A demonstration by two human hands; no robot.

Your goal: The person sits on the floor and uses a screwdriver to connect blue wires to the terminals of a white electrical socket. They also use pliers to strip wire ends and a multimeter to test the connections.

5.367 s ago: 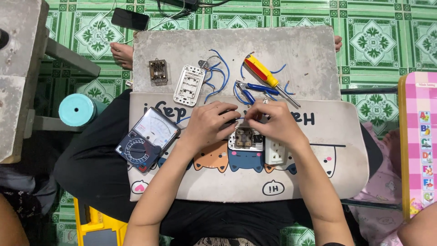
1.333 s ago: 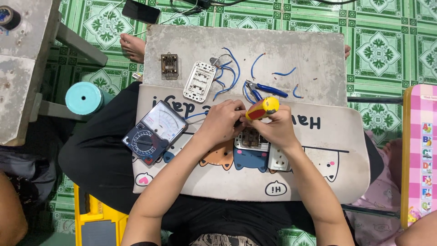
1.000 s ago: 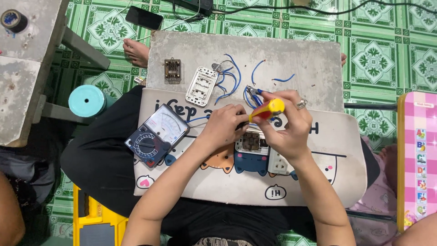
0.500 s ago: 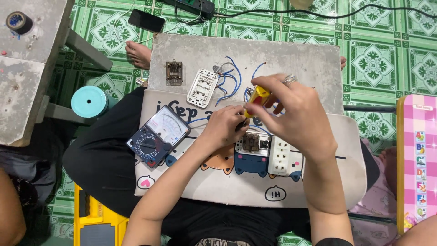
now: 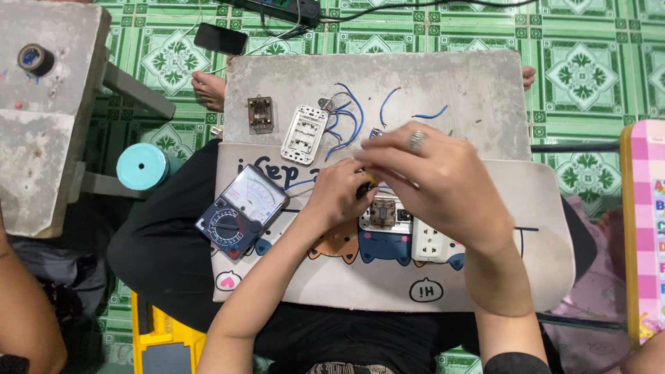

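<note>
Since a moment ago our right hand has lifted, hiding the yellow screwdriver; its grip we cannot tell. Our left hand pinches at the wall-socket module on the lap board, wiring unfinished, blue wires loose.

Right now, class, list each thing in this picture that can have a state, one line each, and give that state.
left hand: fingertips pressed at the top of the socket plate
right hand: raised over the plate, fingers curled; what it holds is hidden
socket plate: flat on the lap board, partly covered
meter: face up, lying idle
white switch frame: loose on the grey board
blue wires: loose, bent
</note>
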